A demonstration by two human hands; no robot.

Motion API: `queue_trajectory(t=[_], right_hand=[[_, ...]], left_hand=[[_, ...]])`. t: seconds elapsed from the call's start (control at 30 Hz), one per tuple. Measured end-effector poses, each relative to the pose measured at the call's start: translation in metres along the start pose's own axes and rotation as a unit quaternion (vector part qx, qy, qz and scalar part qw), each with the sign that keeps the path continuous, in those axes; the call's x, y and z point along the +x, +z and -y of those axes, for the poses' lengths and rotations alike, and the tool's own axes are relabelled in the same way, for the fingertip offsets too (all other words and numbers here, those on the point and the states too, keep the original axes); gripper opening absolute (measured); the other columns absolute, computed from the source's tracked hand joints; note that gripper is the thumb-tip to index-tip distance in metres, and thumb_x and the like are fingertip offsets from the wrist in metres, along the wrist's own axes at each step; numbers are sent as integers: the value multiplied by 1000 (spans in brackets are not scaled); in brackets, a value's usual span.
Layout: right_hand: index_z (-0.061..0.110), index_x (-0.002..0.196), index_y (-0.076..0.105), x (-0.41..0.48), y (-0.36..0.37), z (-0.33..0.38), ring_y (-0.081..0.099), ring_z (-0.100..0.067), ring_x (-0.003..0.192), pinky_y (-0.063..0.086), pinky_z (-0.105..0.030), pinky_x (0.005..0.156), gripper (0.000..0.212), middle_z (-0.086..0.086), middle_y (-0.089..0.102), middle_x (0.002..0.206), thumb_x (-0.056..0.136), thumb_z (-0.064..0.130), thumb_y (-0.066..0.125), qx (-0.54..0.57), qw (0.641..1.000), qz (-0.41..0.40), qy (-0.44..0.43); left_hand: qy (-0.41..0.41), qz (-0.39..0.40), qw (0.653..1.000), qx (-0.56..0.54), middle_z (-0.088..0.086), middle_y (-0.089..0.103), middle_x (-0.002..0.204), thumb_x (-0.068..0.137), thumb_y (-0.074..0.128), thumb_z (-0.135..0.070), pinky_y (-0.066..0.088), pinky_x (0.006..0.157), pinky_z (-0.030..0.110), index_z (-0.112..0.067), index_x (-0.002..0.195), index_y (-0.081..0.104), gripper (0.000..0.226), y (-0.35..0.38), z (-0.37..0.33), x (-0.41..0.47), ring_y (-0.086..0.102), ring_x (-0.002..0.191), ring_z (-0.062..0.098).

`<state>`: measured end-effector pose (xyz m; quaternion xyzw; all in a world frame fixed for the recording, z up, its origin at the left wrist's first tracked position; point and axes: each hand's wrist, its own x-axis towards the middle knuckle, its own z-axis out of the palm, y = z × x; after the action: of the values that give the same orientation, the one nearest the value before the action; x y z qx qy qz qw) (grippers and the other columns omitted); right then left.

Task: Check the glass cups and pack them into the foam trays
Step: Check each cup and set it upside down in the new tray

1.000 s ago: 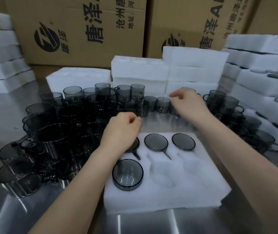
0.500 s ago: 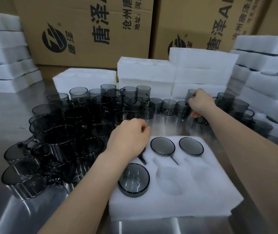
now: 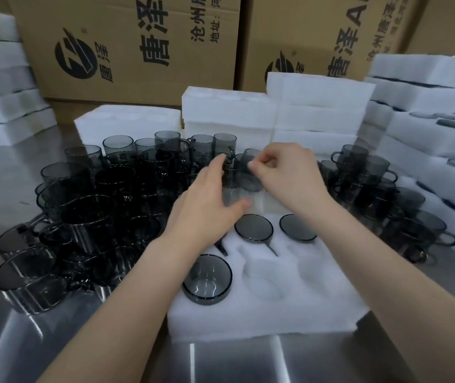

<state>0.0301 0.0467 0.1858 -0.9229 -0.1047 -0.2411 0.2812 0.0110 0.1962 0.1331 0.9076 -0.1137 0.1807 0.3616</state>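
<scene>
The right hand (image 3: 290, 175) grasps a smoky cup (image 3: 248, 175) by its upper wall, fingers curled round it, and holds it tilted in the air just beyond the far edge of the tray (image 3: 290, 313). The left hand (image 3: 207, 205) is released, its fingers straight and reaching up to the cup's handle side; whether they touch it I cannot tell.

The tray lies on the steel worktop (image 3: 54, 341). It has packed cups (image 3: 207, 280) in its pockets: one in the near-left corner and two showing in the far row, with a third handle poking out from under the left hand.

Loose cups (image 3: 88, 205) crowd the worktop to the left, and a smaller group stands to the right. Behind them are foam stacks (image 3: 317, 106) and cartons (image 3: 137, 51).
</scene>
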Motion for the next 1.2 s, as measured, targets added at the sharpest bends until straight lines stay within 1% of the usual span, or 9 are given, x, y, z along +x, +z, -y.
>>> queue_trajectory(t=[0.1,0.2,0.3,0.47,0.63,0.83,0.93,1.1,1.2], right_hand=[[26,68,70,-24,3,21,54,-2,58,41,-22,59,13,16,56,51,81,26,70,108,993,41,-10],[24,78,76,-34,7,22,53,-4,60,44,-24,63,7,9,64,60,82,22,72,178,981,72,-21],[31,90,75,-34,7,13,49,2,64,39,-17,68,14,8,57,75,83,18,73,244,966,84,-29],[31,107,63,-31,10,1,50,-3,63,45,-11,63,34,0,56,98,79,20,79,301,948,104,10],[20,107,61,-32,13,-5,65,-14,84,54,-26,69,35,-4,67,97,78,18,79,394,904,154,68],[19,97,53,-34,17,-2,66,-21,93,57,-41,77,40,-9,63,109,73,23,84,363,923,105,80],[17,93,51,-35,18,2,68,-25,92,57,-44,71,42,-12,65,103,71,31,84,353,928,86,87],[16,82,51,-33,17,6,56,0,58,42,-16,49,39,8,58,69,73,40,81,344,932,45,108],[15,77,53,-32,15,5,54,-5,54,41,-22,49,32,5,58,66,80,37,76,381,915,42,126]], left_hand=[[11,12,997,-77,-7,54,133,57,60,-66,49,95,41,-30,144,27,100,-2,-4,-2,59,114,16],[6,-10,994,-112,-14,62,106,61,67,-50,51,82,28,-33,115,41,61,-3,-3,-3,62,96,11],[-6,-40,989,-141,-15,60,93,68,77,-32,40,62,4,-31,105,39,53,-2,-1,-1,59,81,-4],[21,-50,983,-175,-12,62,91,66,81,-22,40,63,4,-25,102,42,53,-3,-2,-3,57,75,-8],[49,-45,980,-188,-10,63,90,62,86,-16,41,67,5,-28,98,52,51,-6,-2,-5,56,76,-7],[72,-38,979,-185,-15,67,98,61,88,-11,42,74,5,-33,107,60,58,-7,-2,-7,61,89,-3],[88,-43,980,-176,-17,67,98,58,89,-10,40,76,3,-30,110,62,62,-7,-4,-10,60,89,-7],[100,-49,981,-161,-23,67,98,55,92,-15,42,82,5,-29,114,62,67,-7,-4,-12,61,91,-7],[108,-47,979,-165,-28,65,98,56,92,-18,41,82,4,-33,113,61,67,-7,-4,-13,60,95,-10]])
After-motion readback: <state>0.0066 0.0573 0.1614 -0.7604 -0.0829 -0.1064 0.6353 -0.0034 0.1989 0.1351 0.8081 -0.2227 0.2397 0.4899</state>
